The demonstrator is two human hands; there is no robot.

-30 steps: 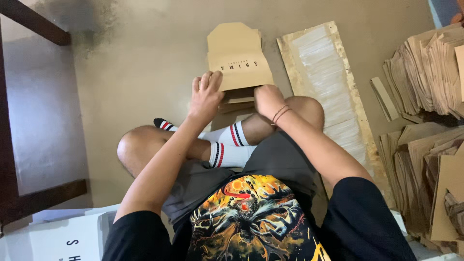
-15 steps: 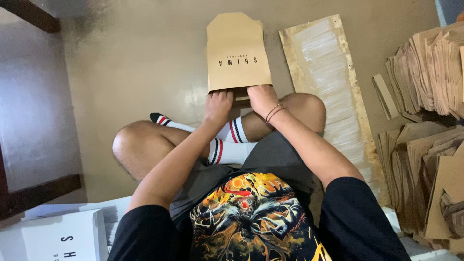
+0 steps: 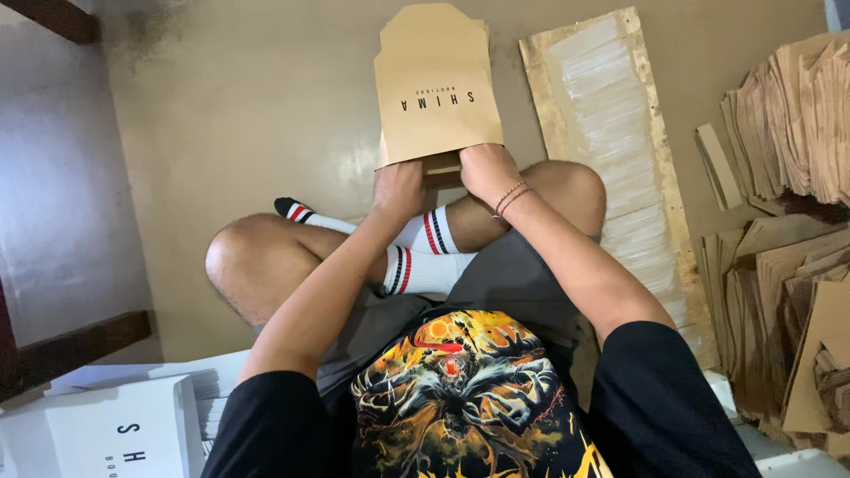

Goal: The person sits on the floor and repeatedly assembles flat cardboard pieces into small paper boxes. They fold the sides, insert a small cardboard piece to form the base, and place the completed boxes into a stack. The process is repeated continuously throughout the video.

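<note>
Sitting cross-legged on the floor (image 3: 221, 115), the person pressed both hands against the near edge of a flat brown paper bag (image 3: 436, 84) that lay on the floor just beyond the knees. The left hand (image 3: 397, 188) was closed over the bag's lower left corner, fingers curled down onto it. The right hand (image 3: 485, 170), with thin bracelets at the wrist, gripped the lower right corner in the same way; a folded flap of the bag showed between the two hands. Just right of the bag lay a long board (image 3: 611, 133) striped with pale tape. Piles of brown paper bags (image 3: 788, 133) were stacked at the far right. White boxes (image 3: 124, 425) sat at the lower left.
</note>
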